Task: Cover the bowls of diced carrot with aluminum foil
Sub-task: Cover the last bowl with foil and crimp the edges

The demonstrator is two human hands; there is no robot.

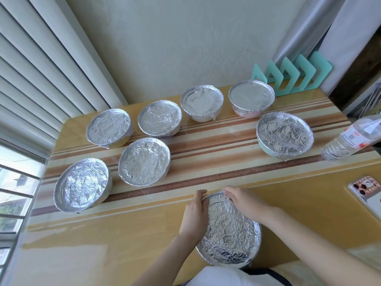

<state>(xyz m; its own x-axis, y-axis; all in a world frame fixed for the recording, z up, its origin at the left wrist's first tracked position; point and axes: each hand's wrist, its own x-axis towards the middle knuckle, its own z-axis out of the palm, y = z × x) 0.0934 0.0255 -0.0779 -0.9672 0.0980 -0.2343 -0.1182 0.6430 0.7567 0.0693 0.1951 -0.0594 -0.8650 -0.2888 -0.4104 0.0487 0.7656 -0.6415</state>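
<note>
Foil-covered bowls on striped table by louvred window.

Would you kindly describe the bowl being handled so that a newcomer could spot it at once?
Start at the striped table and come to its near edge. A foil-covered bowl sits there, apart from the seven other bowls farther back. It alone has the left hand and right hand on its far rim.

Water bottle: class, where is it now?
Head view: the water bottle sits at the right edge of the table, just right of a foil-covered green bowl, beyond a phone.
</note>
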